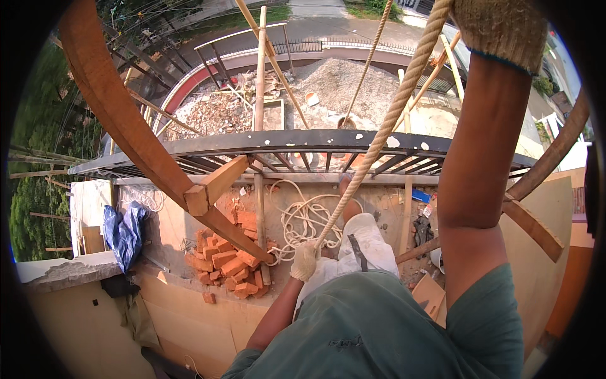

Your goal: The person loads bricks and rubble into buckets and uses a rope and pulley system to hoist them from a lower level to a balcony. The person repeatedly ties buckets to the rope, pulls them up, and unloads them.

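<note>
My left hand point(306, 261), in a pale knitted work glove, is closed around a thick twisted rope point(374, 151) at waist height. From there the rope slants up and right, over the black railing, and leaves at the top edge. My right hand point(502, 31), gloved too, is raised high beside the rope's upper part. Its fingers are cut off or hidden, so their grip does not show. A second length of rope point(367, 63) drops beyond the railing to a dark round container point(345, 122) below. Loose coils of pale rope point(295, 218) lie near my left hand.
The black metal railing point(303, 140) curves across in front of me. Orange bricks point(230, 260) are heaped at left, beside a bamboo pole point(259, 95). A wooden beam point(120, 114) slants overhead. Beyond the railing lie a gravel heap point(341, 85) and rubble point(211, 112). Blue sheeting point(125, 230) hangs far left.
</note>
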`<state>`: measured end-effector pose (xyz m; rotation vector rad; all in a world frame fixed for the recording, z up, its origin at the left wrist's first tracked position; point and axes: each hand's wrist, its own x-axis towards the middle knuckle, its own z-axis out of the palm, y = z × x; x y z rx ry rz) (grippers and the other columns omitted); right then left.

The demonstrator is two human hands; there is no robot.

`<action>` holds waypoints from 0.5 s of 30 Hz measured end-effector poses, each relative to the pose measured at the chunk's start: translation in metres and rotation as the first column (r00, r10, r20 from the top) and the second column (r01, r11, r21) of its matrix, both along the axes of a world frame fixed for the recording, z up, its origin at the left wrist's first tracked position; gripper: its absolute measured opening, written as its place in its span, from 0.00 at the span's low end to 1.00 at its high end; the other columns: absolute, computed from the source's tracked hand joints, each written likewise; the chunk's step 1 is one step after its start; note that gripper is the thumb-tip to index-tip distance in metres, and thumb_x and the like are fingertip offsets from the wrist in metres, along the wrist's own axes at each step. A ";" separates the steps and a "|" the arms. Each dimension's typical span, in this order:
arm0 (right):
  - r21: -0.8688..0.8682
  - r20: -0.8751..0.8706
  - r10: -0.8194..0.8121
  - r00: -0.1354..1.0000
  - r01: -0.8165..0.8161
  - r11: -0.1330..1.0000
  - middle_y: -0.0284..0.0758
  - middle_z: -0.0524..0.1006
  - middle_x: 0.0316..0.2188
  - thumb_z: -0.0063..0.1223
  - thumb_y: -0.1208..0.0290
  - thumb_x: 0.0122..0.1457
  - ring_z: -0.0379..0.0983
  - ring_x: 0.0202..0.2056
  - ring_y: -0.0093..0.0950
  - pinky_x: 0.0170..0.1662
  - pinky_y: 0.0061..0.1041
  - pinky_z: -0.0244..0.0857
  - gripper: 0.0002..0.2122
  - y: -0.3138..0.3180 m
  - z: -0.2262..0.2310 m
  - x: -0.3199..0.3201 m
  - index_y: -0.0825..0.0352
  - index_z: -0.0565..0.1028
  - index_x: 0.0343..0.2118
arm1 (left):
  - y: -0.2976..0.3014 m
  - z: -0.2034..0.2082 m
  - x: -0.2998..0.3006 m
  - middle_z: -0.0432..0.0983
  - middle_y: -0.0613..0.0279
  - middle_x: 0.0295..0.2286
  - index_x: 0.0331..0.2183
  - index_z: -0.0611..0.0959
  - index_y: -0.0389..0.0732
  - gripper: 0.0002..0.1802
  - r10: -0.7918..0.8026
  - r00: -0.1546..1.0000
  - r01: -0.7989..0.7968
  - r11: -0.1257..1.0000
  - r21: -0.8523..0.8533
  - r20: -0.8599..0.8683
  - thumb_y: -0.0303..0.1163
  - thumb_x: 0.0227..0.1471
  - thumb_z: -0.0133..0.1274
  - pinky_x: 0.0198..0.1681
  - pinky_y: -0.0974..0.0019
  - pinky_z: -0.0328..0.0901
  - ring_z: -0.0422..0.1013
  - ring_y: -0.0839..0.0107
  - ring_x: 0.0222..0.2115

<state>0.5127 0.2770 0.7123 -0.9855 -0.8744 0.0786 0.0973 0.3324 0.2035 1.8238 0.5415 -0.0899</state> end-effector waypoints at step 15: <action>-0.437 -0.010 -0.590 0.807 0.527 0.729 0.31 0.73 0.27 0.50 0.74 0.71 0.70 0.28 0.23 0.32 0.24 0.65 0.04 0.010 -0.420 -0.137 0.68 0.72 0.39 | 0.068 0.419 0.398 0.75 0.53 0.51 0.60 0.71 0.36 0.32 -0.144 0.383 0.638 0.756 -0.149 0.912 0.53 0.70 0.47 0.58 0.57 0.65 0.71 0.65 0.51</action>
